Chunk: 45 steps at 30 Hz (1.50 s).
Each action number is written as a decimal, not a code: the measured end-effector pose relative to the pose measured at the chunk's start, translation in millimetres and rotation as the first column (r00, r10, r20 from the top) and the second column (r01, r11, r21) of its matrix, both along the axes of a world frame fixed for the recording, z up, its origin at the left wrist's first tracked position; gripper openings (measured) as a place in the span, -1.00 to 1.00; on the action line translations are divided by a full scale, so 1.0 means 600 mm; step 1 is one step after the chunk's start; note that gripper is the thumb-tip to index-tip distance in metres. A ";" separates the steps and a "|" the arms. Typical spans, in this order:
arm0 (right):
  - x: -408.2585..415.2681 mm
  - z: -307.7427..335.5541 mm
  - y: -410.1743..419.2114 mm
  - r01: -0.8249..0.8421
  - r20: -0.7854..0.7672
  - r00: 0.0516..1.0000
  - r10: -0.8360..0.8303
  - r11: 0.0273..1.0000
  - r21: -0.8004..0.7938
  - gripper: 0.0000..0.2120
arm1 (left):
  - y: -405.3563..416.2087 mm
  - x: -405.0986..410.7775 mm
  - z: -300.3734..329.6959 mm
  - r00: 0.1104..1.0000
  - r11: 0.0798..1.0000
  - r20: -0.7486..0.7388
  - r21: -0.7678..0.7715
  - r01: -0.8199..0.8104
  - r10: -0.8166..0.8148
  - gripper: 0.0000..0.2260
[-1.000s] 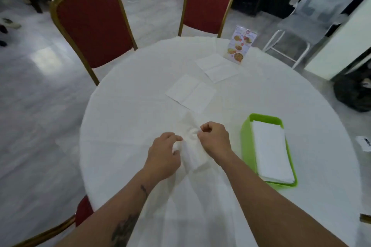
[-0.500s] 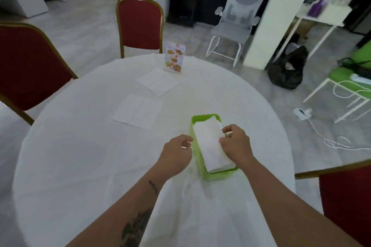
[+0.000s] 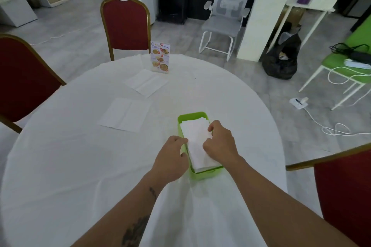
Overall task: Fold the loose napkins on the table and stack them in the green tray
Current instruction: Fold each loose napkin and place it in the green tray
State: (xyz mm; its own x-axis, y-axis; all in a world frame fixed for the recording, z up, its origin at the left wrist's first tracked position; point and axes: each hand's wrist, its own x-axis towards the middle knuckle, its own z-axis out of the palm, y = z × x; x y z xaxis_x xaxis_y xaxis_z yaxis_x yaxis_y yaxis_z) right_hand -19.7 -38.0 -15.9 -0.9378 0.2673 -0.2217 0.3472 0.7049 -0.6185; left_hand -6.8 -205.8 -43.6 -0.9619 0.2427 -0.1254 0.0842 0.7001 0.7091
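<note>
Green plastic tray (image 3: 181, 118), rectangular, near the table's (image 3: 60, 166) front edge, holding a white stack (image 3: 195, 138) of folded napkins that nearly fills it. Step in hand, as judged: seating the top napkin square on the stack. To do it well, the person would lower it flat, line its edges with those beneath, press lightly along the fold so it does not spring up, and let go only once it lies level (soft paper shifts at a careless lift). Right hand (image 3: 219, 144): fingers curled, knuckles up, resting on the stack's right side with fingertips at its far right edge and thumb on the paper; it appears to pinch or press the top napkin, though the exact hold is hidden under the hand. Left hand (image 3: 170, 158): loosely curled, at the tray's left wall, fingertips touching the rim or the stack's left edge; which of the two cannot be told, nor whether it holds any paper. Still to fold: near napkin (image 3: 125, 114), lying open to the left of the tray, and far napkin (image 3: 147, 83), also open, just before the menu card (image 3: 160, 57).
</note>
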 end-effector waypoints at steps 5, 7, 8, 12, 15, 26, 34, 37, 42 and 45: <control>0.016 -0.018 -0.010 -0.225 -0.132 0.942 0.308 0.873 0.433 -0.63 | 0.000 -0.003 -0.006 0.996 0.988 -0.065 -0.141 0.056 -0.066 -0.55; 0.022 -0.033 -0.010 -0.339 -0.092 0.897 0.432 0.807 0.483 -0.59 | -0.002 -0.002 -0.008 0.994 0.978 -0.066 -0.195 0.076 -0.090 -0.54; 0.026 -0.040 -0.009 -0.380 -0.059 0.882 0.468 0.779 0.498 -0.58 | -0.004 -0.002 -0.010 0.993 0.972 -0.062 -0.218 0.084 -0.099 -0.53; 0.042 -0.056 -0.002 -0.407 -0.018 0.876 0.482 0.759 0.509 -0.54 | -0.007 0.001 -0.015 0.992 0.968 -0.055 -0.232 0.095 -0.111 -0.51; 0.042 -0.050 -0.001 -0.414 -0.010 0.877 0.480 0.766 0.492 -0.53 | -0.013 0.003 -0.014 0.994 0.993 -0.080 -0.104 0.060 -0.069 -0.57; -0.003 0.004 -0.095 -0.421 -0.124 0.861 0.492 0.829 0.368 -0.50 | -0.109 -0.012 -0.001 0.961 0.956 -0.060 0.130 -0.261 0.271 -0.67; -0.065 -0.012 -0.190 -0.544 -0.048 0.799 0.599 0.754 0.367 -0.50 | -0.177 -0.047 -0.018 0.917 0.907 -0.003 0.146 -0.395 0.400 -0.68; -0.090 -0.037 -0.221 -0.568 0.028 0.806 0.591 0.758 0.321 -0.49 | -0.200 -0.066 -0.036 0.905 0.900 0.022 0.092 -0.425 0.425 -0.70; -0.125 -0.080 -0.242 -0.559 0.171 0.828 0.534 0.806 0.194 -0.43 | -0.231 -0.112 -0.070 0.910 0.906 0.011 -0.098 -0.412 0.415 -0.70; -0.143 -0.099 -0.245 -0.570 0.214 0.818 0.533 0.801 0.183 -0.39 | -0.244 -0.144 -0.089 0.914 0.889 -0.016 -0.228 -0.398 0.405 -0.64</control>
